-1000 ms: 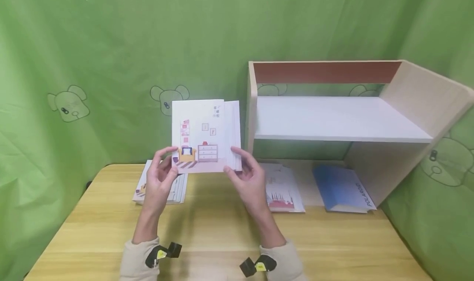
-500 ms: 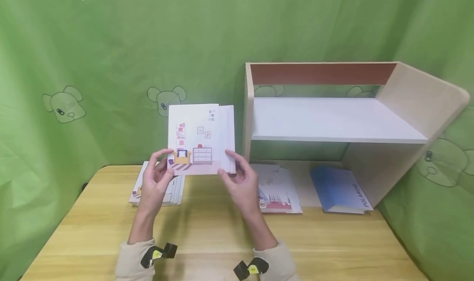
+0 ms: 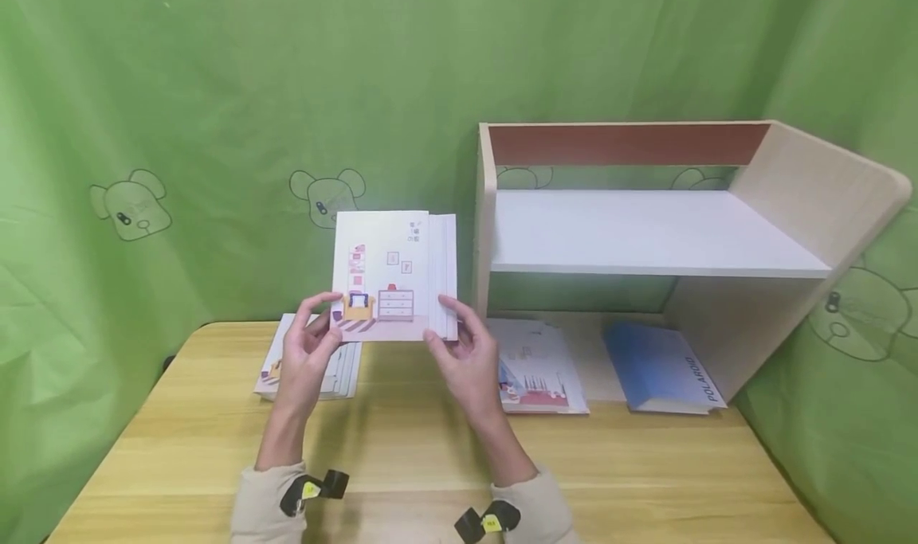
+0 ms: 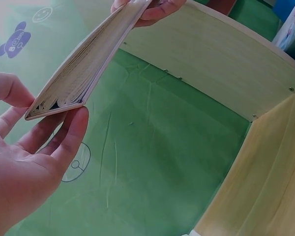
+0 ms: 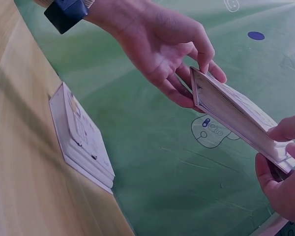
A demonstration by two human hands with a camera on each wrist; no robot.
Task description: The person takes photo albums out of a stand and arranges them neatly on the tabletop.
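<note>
Both hands hold up a white book [image 3: 383, 245] above the table, its cover showing a yellow armchair, a chest of drawers and small framed pictures. My left hand [image 3: 307, 357] pinches its lower left edge, and my right hand [image 3: 469, 357] pinches the lower right edge, thumb on the near face. A pale strip stands out along the right side of the cover. In the left wrist view, the page edges of the book [image 4: 83, 66] face the camera, with the fingers below. The right wrist view shows the book [image 5: 231, 105] stretched between both hands.
Behind my left hand, a stack of similar books [image 3: 347, 373] lies on the wooden table [image 3: 402, 456]. To the right stands a two-level shelf [image 3: 660, 229]; on its lower level are white illustrated books [image 3: 541, 365] and a blue book marked POLAROID [image 3: 660, 369]. A green curtain [image 3: 237, 90] hangs behind.
The held book and both hands have lowered slightly. The grip on both sides stays the same, and the books on the table and shelf have not moved.
</note>
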